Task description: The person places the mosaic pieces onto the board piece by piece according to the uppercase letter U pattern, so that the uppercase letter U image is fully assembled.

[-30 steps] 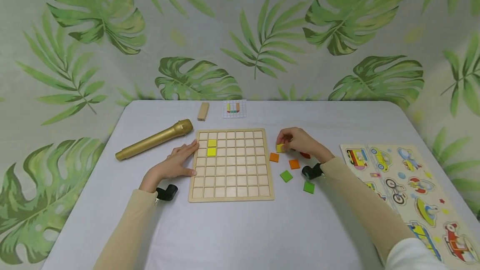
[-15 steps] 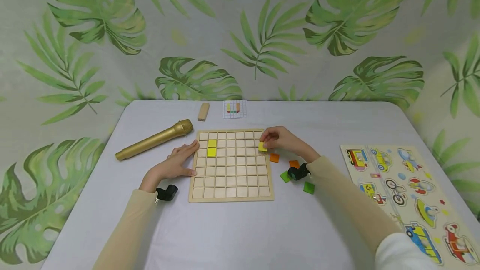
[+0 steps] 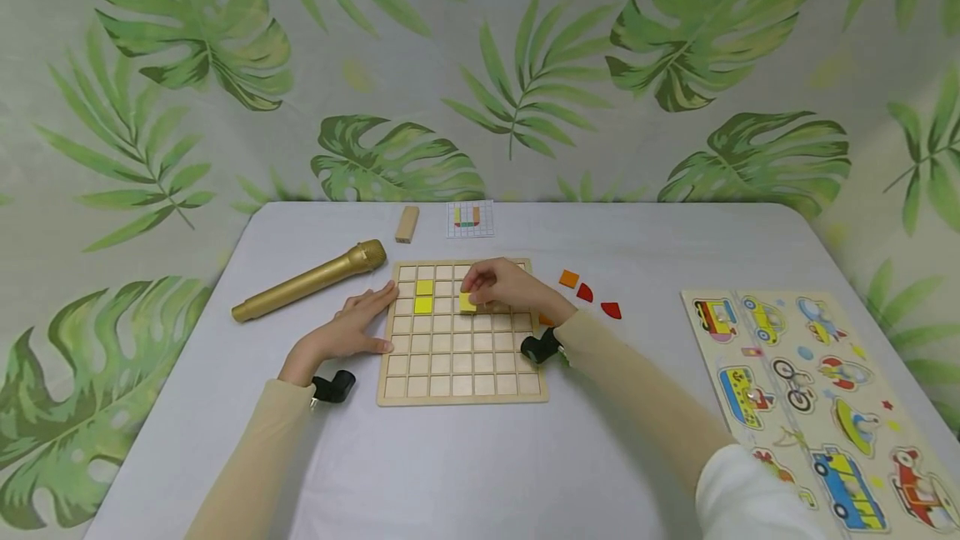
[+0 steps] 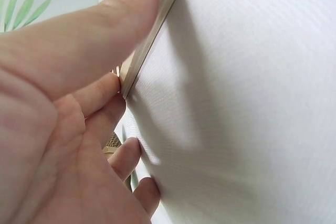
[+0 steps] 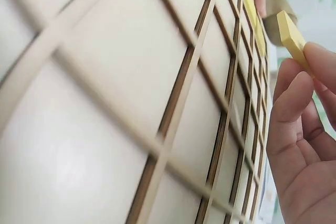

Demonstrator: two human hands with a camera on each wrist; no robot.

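A wooden grid board (image 3: 462, 399) lies on the table, with two yellow tiles (image 3: 423, 296) in adjoining cells of its upper left part. My right hand (image 3: 510, 286) is over the board's upper middle and pinches a yellow square tile (image 3: 467, 303) between thumb and fingers; in the right wrist view that tile (image 5: 291, 36) is tilted and raised off the grid. Spread along the board's left edge, my left hand (image 3: 347, 330) touches the frame with thumb and fingertips. The left wrist view shows this hand (image 4: 79, 114) against the board's edge (image 4: 152, 35).
Right of the board lie an orange tile (image 3: 569, 278) and red quarter-round pieces (image 3: 611, 310); my right wrist partly covers another orange one. A gold microphone (image 3: 309, 280), wooden block (image 3: 407, 224) and pattern card (image 3: 470, 219) stand behind. A picture puzzle board (image 3: 810, 407) lies at the right.
My right hand has carried the yellow tile leftward from beside the board to above its upper middle. The forearm now hides the green tiles and uncovers the red pieces. My left hand has stayed put.
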